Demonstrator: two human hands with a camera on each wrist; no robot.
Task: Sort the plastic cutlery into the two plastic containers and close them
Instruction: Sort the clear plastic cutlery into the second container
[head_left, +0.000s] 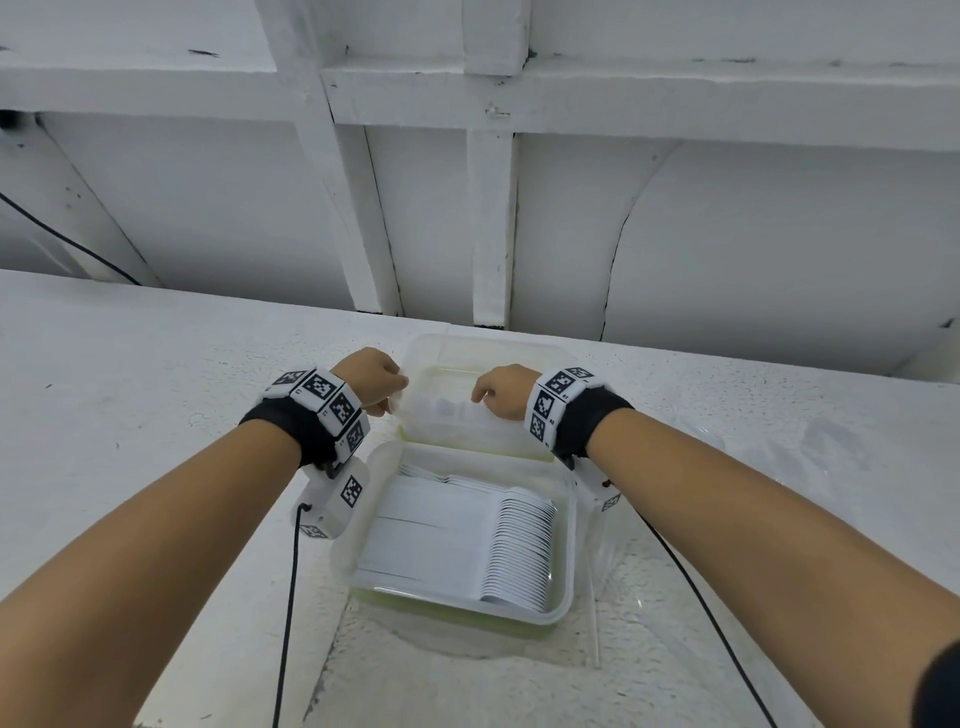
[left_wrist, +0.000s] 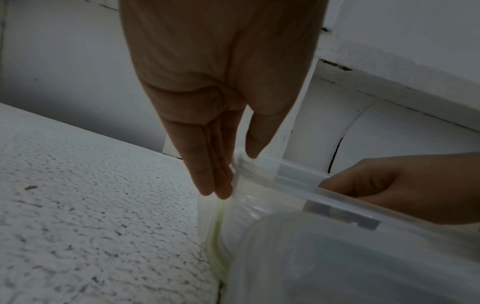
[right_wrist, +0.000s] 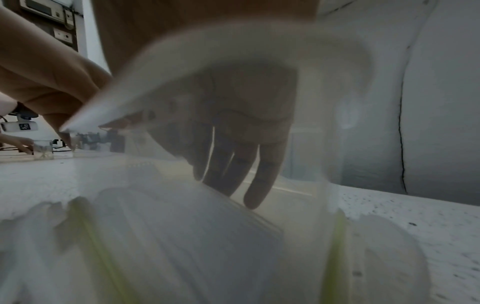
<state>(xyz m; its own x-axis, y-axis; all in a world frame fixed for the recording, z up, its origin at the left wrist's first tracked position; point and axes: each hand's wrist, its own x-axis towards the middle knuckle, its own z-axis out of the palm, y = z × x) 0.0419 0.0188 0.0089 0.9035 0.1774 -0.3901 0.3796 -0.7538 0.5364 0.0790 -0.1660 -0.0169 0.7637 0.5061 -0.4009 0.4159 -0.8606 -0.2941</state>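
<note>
Lid (head_left: 470, 410) stands tilted over the far container (head_left: 483, 348); my left hand (head_left: 376, 382) and right hand (head_left: 501, 389) pinch its two near corners.

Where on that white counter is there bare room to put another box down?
Bare counter lies left of the left hand, out to the edge. Right of the right hand a clear lid takes room. The middle is crowded: two containers, one behind the other, and both hands.

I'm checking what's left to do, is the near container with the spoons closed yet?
Still open. The near container has no lid on it, and the stacked spoons lie uncovered. Both hands are on the far container.
</note>
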